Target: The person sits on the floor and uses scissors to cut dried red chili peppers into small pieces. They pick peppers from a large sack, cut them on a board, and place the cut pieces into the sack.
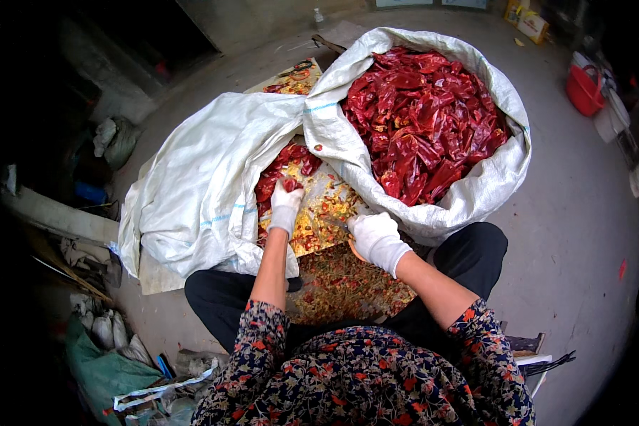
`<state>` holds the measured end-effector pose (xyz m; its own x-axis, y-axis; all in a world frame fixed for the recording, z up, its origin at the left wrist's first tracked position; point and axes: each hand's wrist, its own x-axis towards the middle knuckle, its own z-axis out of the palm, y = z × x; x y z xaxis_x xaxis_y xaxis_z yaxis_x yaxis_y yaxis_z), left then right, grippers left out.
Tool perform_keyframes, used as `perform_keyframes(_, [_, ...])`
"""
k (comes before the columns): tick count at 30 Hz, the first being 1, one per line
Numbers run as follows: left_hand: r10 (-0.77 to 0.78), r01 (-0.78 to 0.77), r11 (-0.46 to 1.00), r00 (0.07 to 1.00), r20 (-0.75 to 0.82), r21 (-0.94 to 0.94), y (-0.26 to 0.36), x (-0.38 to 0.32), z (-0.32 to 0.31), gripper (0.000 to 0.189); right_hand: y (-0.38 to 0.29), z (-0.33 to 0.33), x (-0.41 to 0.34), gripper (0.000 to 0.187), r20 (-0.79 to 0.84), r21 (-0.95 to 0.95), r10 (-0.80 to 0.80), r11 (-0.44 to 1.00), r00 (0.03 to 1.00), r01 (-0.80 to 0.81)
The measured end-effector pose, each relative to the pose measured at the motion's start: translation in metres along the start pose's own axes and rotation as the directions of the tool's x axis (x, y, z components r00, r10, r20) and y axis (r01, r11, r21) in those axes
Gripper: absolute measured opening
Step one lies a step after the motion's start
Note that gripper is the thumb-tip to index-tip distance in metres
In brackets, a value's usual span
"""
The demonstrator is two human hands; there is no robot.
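My left hand, in a white glove, grips a dried red chili pepper at the mouth of a white woven sack lying on its side. More whole peppers spill from that mouth. In my right hand, also gloved, is a pair of scissors with an orange handle; its dark blades point left over a board strewn with yellow seeds and red scraps. An upright white woven sack beyond my right hand is heaped with red chili pieces.
Stems and seeds cover the floor between my legs. Another pair of scissors rests on the board's far end. A red basket stands far right. Green sacking and bundled bags lie at the lower left.
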<state>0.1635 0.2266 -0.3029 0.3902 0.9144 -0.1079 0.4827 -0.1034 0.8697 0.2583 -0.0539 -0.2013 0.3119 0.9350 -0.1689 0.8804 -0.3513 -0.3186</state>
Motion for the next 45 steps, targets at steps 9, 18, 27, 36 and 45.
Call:
perform_keyframes(9, [0.292, -0.275, 0.818, 0.955, 0.048, 0.506, 0.025, 0.047, 0.063, 0.074, 0.009, 0.006, 0.014, 0.019, -0.02, -0.041, -0.061, 0.997, 0.998, 0.06])
perform_keyframes(18, [0.254, -0.35, 0.727, 0.936, 0.242, 0.591, 0.014, -0.05, 0.011, 0.043, 0.01, 0.007, 0.013, 0.024, 0.034, -0.041, -0.026, 0.999, 0.999, 0.027])
perform_keyframes(27, [-0.056, 0.056, 0.844, 0.998, 0.017, -0.533, 0.003, -0.071, -0.047, 0.026, 0.003, 0.004, 0.013, 0.025, -0.12, -0.057, -0.058, 0.997, 0.991, 0.051])
perform_keyframes(36, [-0.217, 0.499, 0.194, 0.861, 0.46, -0.844, 0.035, -0.106, -0.07, 0.016, -0.007, 0.005, 0.014, 0.029, -0.171, -0.078, -0.077, 0.995, 0.982, 0.065])
perform_keyframes(45, [-0.342, 0.564, 0.118, 0.796, 0.499, -0.818, 0.071, -0.132, -0.039, 0.025, -0.012, 0.006, 0.017, 0.044, -0.409, -0.115, -0.13, 0.989, 0.903, 0.09])
